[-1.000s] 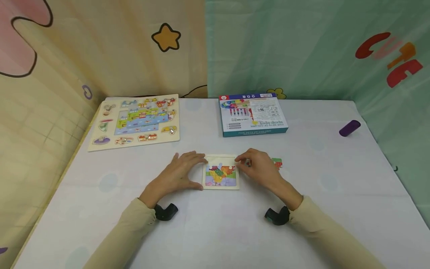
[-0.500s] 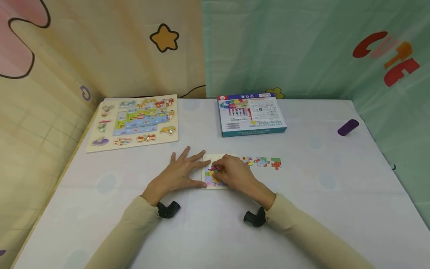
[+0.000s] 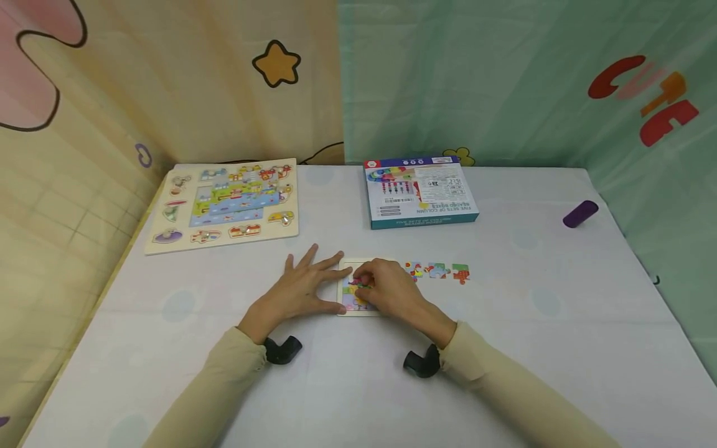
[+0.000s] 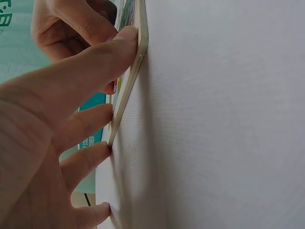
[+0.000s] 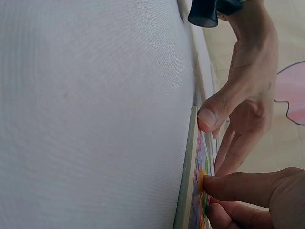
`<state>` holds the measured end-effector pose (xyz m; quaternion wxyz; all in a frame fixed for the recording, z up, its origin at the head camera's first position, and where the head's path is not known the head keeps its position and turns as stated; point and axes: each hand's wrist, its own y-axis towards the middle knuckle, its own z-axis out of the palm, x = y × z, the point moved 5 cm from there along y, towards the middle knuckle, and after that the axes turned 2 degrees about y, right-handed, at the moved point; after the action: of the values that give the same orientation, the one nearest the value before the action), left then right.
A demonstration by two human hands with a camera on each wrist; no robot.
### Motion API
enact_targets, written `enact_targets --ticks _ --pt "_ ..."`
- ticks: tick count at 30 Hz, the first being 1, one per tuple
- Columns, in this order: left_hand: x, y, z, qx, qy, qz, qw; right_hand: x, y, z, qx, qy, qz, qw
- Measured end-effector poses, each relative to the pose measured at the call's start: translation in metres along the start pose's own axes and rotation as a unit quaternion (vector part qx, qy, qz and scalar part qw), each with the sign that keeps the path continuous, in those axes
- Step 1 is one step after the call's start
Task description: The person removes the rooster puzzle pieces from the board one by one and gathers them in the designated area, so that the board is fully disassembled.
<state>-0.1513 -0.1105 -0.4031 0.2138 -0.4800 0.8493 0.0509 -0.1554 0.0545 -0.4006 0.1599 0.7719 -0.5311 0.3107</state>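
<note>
A small square jigsaw board with a pale frame lies at the table's middle, its colourful picture partly covered. My left hand has its fingers spread along the board's left side, thumb on the near-left corner; in the left wrist view the thumb lies over the frame. My right hand is over the picture, thumb and fingers pinching a puzzle piece that those fingers mostly hide. Right of the board, a row of loose pieces starts with a puzzle piece and ends with a red-and-green piece.
A large wooden knob puzzle lies at the back left. Behind the jigsaw is a flat cardboard box, and a purple cylinder lies at the far right. Printed curtains rise behind the white table.
My right hand has moved left from beside the loose pieces to over the board, uncovering the row. My left fingers have spread wider. Over the last half second both hands have hardly shifted.
</note>
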Motion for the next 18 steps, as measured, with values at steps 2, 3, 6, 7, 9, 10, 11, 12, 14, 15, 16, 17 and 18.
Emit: enact_targets --ticks 2,3,6,7,9,10,11,12,14,15,16,17,18 --pt "-0.0004 0.0002 0.0000 0.000 0.004 -0.002 1.0000 -0.0006 -0.0001 0.0003 -0.002 0.002 0.001 1.0000" --pt "-0.0008 0.0001 -0.0001 -0.001 0.006 -0.002 1.0000 -0.0009 -0.0001 0.0004 -0.002 0.003 0.001 1.0000" --pt "-0.0012 0.0002 -0.0002 0.000 0.007 -0.005 1.0000 -0.0013 -0.0003 0.0012 -0.004 0.004 -0.001 1.0000" --pt "-0.0012 0.0003 -0.0001 0.000 0.006 -0.005 1.0000 -0.0014 -0.0004 0.0013 -0.005 0.005 -0.001 1.0000" --pt "-0.0010 0.0007 0.0003 0.000 0.005 -0.005 1.0000 -0.0011 -0.0009 0.0014 -0.006 0.008 0.002 1.0000" --pt "-0.0009 0.0010 0.0006 0.000 0.005 -0.005 1.0000 -0.0010 -0.0011 0.0013 -0.007 0.008 0.004 0.9999" --pt "-0.0006 0.0013 0.0008 -0.001 0.005 -0.005 1.0000 -0.0009 -0.0012 0.0013 -0.007 0.008 0.006 0.9999" --pt "-0.0004 0.0015 0.0010 -0.001 0.007 -0.005 1.0000 -0.0009 -0.0012 0.0013 -0.008 0.007 0.008 0.9999" --pt "-0.0008 0.0015 0.0008 -0.001 0.008 -0.005 1.0000 -0.0005 -0.0012 0.0012 -0.010 0.005 0.009 0.9999" --pt "-0.0012 0.0014 0.0005 0.000 0.008 -0.006 0.9999 -0.0003 -0.0011 0.0010 -0.011 0.002 0.008 0.9999" --pt "-0.0016 0.0014 0.0002 0.000 0.009 -0.007 0.9999 0.0000 -0.0010 0.0007 -0.014 0.001 0.006 0.9999" --pt "-0.0018 0.0015 0.0001 0.001 0.008 -0.007 0.9999 0.0003 -0.0009 0.0004 -0.016 0.000 0.004 0.9999" --pt "-0.0022 0.0016 0.0000 0.002 0.008 -0.008 0.9999 0.0005 -0.0010 0.0000 -0.018 0.000 0.003 0.9998"
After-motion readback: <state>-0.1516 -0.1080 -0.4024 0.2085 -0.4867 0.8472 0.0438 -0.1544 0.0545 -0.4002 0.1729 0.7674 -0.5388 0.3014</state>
